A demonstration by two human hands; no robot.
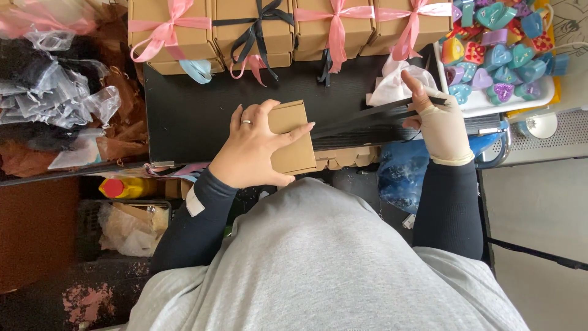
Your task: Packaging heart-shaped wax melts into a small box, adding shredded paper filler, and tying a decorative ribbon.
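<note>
Where the black table [184,116] fills the middle of the head view, it carries the work, with the person's grey top and dark sleeves below it. Along the far edge stands a row of brown boxes [269,27], each tied, three with pink ribbon [335,30] and one with black. To the left lies a heap of clear and dark gauze bags [49,98]; to the right sits a white tray [520,105] filled with coloured heart-shaped pieces [499,58]. A blue plastic bag [401,168] hangs below the table's near edge on the right, and a white cloth [392,86] lies just beside the tray. The small brown box [293,136] sits at the near edge of the table, close to the person's body. The left hand [254,150] lies flat over it, fingers spread, thumb against its near side, pressing rather than gripping; a ring shows on one finger. The black ribbon [361,116] runs taut from the box's right side across to the right hand [438,125], which wears a pale glove and is closed on the strands, thumb raised. Whether the ribbon passes under the box cannot be told.
</note>
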